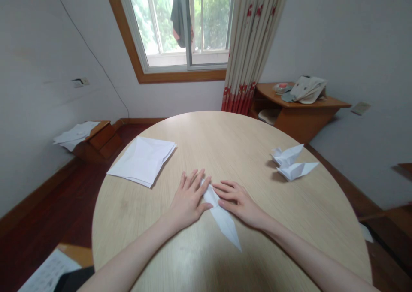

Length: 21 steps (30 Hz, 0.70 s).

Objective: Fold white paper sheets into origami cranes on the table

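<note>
A long, pointed piece of folded white paper (224,220) lies flat on the round wooden table (222,142), its narrow tip toward me. My left hand (190,196) rests with spread fingers along its left edge, the index finger and thumb touching the paper. From the other side my right hand (236,200) presses its fingertips on the right edge near the upper end, fingers stretched out. The far tip of the paper is partly covered by my left fingers. Neither hand is wrapped around anything.
A stack of white paper sheets (143,160) lies at the table's left. Two folded paper birds (294,170) stand at the right. Beyond the table are a wooden corner desk (299,116) with a cloth bag (307,90), a curtain (251,47) and a low cabinet (104,139).
</note>
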### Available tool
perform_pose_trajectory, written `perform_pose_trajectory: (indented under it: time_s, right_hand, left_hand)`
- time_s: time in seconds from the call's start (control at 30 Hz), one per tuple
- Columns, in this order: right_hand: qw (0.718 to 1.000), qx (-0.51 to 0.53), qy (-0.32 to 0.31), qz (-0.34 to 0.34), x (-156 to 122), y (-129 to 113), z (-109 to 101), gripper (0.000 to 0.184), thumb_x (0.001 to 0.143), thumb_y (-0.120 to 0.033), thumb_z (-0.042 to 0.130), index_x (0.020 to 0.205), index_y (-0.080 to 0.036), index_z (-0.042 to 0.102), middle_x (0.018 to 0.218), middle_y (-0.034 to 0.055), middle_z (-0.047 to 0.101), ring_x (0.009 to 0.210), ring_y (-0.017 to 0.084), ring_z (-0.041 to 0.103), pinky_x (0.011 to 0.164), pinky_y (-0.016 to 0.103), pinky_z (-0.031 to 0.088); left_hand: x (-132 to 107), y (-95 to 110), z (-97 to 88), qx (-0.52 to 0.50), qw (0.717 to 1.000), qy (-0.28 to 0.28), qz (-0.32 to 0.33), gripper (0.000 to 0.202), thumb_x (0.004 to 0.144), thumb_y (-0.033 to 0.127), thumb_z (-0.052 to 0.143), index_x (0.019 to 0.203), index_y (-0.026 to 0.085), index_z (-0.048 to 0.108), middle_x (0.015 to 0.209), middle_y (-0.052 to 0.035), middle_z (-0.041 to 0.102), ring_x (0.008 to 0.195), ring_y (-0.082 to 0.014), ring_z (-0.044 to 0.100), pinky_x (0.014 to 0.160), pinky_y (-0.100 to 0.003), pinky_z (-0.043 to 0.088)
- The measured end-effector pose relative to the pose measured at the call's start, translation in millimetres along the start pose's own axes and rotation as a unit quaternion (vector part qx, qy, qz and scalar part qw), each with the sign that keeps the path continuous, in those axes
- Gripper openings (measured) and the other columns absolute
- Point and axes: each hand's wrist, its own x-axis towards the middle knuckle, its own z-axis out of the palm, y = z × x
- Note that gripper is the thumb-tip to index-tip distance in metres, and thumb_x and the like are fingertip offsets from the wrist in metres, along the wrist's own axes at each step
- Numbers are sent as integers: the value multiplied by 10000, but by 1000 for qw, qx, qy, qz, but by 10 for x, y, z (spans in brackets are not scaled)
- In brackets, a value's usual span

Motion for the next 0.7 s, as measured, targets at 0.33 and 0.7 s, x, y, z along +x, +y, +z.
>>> perform_pose_trajectory:
  time_s: [0.33, 0.7]
  right_hand:
    - [999, 52, 11, 7, -4, -46, -7, 369, 884, -441, 559, 1224, -307, 614, 1284, 62, 611, 1262, 295, 454, 1061, 584, 251]
    - [990, 141, 25, -6, -33, -168, 50, 340, 886, -382, 574, 1188, -245, 651, 1228, 104, 647, 1146, 252, 579, 1009, 511, 411]
  left_hand:
    - [20, 16, -52, -23, 1000, 9, -19, 799, 827, 613, 558, 1427, 145, 314, 1366, -150, 501, 1333, -325, 359, 1135, -593, 121]
    - [19, 14, -42, -65, 997, 20, -23, 785, 773, 607, 634, 1374, 173, 375, 1284, -143, 541, 1265, -314, 443, 1123, -594, 176]
